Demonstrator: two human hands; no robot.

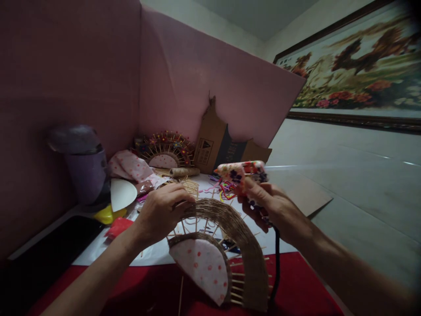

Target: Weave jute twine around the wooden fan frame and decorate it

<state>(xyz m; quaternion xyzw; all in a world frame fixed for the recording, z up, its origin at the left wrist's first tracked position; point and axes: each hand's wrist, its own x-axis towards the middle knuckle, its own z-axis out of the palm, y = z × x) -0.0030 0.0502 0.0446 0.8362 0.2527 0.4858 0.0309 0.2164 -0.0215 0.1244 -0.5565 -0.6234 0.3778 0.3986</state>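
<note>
1. Gripping the glue gun (243,169), my right hand (271,202) is wrapping closed round its handle; my left hand (166,210) is pinching the arched fan (213,261) at its band's far-left end.
2. That fan is lying near and left of the gun, overlapping the red cloth (125,289); my left hand is being nearer, touching it.
3. Its arch is bulging far and right, its straight edge slanting from far left to near right.
4. The gun's nozzle (217,170) is pointing left, its long axis running left-right.

Cardboard (213,125): triangle sign (206,145); lettering (232,150) illegible; framed picture (355,66): corner characters (285,62), illegible
</note>
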